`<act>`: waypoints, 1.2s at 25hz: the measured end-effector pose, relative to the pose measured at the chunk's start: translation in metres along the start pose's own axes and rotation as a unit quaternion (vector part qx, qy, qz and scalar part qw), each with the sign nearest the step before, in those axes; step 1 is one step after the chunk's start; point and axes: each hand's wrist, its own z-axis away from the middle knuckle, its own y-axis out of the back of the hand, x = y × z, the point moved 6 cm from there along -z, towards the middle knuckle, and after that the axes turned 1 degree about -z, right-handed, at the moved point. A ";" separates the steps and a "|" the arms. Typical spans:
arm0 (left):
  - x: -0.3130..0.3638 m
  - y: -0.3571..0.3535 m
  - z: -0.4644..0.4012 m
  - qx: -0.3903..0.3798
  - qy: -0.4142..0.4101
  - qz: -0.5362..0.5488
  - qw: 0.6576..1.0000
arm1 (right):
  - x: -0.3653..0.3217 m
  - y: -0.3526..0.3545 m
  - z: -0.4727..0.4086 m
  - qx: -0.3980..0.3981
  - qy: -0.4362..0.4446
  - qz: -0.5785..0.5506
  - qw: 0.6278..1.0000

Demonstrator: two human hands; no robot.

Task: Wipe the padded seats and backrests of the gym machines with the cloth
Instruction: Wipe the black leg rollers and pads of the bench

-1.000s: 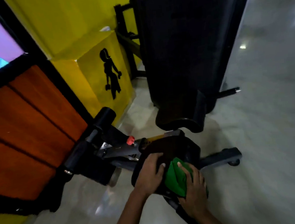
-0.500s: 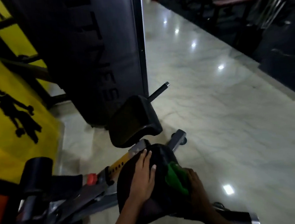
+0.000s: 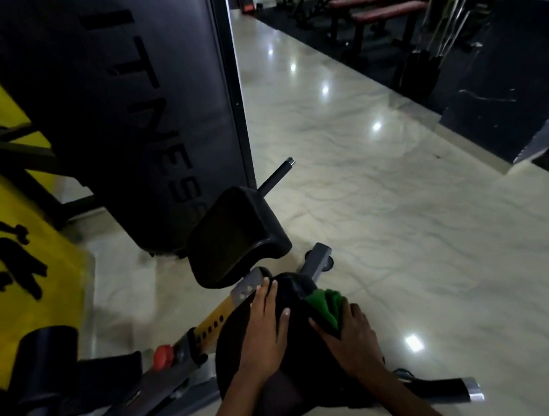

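A black padded seat (image 3: 297, 308) of a gym machine lies low at the bottom centre. My left hand (image 3: 265, 331) rests flat on its left part, fingers spread, holding nothing. My right hand (image 3: 352, 337) grips a bunched green cloth (image 3: 324, 304) pressed against the seat's right edge. Just beyond the seat a second black pad (image 3: 235, 234) tilts up toward the machine's tall dark shroud (image 3: 144, 103).
A grey and yellow adjustment rail with a red knob (image 3: 162, 356) runs left of the seat. Black roller pads (image 3: 45, 354) sit at lower left. A yellow wall block (image 3: 6, 231) stands left. Shiny marble floor (image 3: 383, 215) stretches right, with benches (image 3: 378, 8) far back.
The view swung right and closer, revealing the open floor and benches. My right hand slid the green cloth toward the seat's far right edge. My left hand stayed flat on the seat.
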 end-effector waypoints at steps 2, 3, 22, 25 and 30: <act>0.003 -0.002 0.000 0.013 0.000 0.010 1.000 | 0.000 -0.001 0.011 0.019 0.104 0.037 0.994; 0.003 -0.003 0.001 0.013 0.006 0.021 1.000 | 0.004 -0.002 0.018 0.028 0.132 0.030 0.990; -0.005 -0.006 0.000 0.046 -0.007 -0.012 0.999 | -0.021 -0.005 -0.033 -0.021 0.074 0.010 0.997; -0.002 -0.005 0.001 0.038 -0.004 -0.016 0.999 | 0.002 -0.003 -0.044 -0.039 0.003 -0.063 0.997; -0.002 -0.004 0.000 0.028 -0.001 -0.008 1.000 | -0.035 -0.003 -0.075 -0.007 0.012 -0.032 0.999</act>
